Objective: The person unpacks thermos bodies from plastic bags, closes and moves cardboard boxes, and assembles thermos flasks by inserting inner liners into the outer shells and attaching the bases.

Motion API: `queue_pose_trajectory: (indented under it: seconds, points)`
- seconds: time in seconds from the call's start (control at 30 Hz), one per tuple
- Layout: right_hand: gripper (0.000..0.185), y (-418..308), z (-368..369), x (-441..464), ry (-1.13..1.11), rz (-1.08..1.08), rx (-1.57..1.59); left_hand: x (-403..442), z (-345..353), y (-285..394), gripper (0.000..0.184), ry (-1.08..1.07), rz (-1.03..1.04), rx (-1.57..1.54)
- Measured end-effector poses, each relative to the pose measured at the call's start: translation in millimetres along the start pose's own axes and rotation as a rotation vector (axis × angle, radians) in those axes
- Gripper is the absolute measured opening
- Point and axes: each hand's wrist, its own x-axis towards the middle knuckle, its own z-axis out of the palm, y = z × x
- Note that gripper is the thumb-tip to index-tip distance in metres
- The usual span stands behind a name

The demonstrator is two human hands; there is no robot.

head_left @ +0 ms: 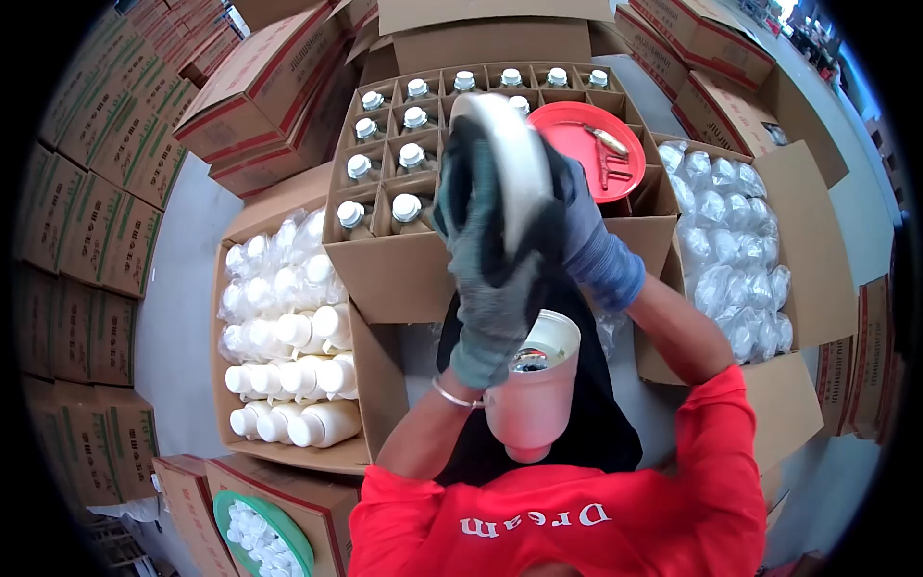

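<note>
My left hand [473,288], in a grey-green glove with dark patches, closes around a long, curved white plastic object [520,159]. That object is blurred and its exact kind does not show. My right hand [594,240], in a blue-grey glove, grips it from the other side, its fingers mostly hidden. Below them, between my legs, is a pale translucent plastic container [534,399], open at the top and narrowing to a neck-like end. Something shiny and dark lies inside it. Just beyond my hands stands a divided carton [404,279] of white-capped bottles [411,156].
A red round tray [565,120] on the carton holds a red-handled tool [612,163]. White bottles [322,423] fill the left box; plastic-wrapped bottles [735,240] fill the right one. A green basin [300,539] of white caps sits lower left. Stacked cartons [106,221] line the left side.
</note>
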Motion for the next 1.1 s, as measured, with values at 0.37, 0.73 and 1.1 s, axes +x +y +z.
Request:
queue_pose_trajectory:
  seconds: [0.37,0.73,1.1]
  points:
    - [0.033,41,-25,-87,-0.586,0.957,0.793,-7,-68,-10,0.067,-0.864,0.330,0.458]
    - [0.041,9,2,-145,-0.331,0.565,0.390,-55,-70,-49,0.060,-1.094,-0.001,0.218]
    - [0.034,21,40,-136,-0.604,0.450,0.729,-91,-70,2,0.087,-0.941,-0.079,0.602]
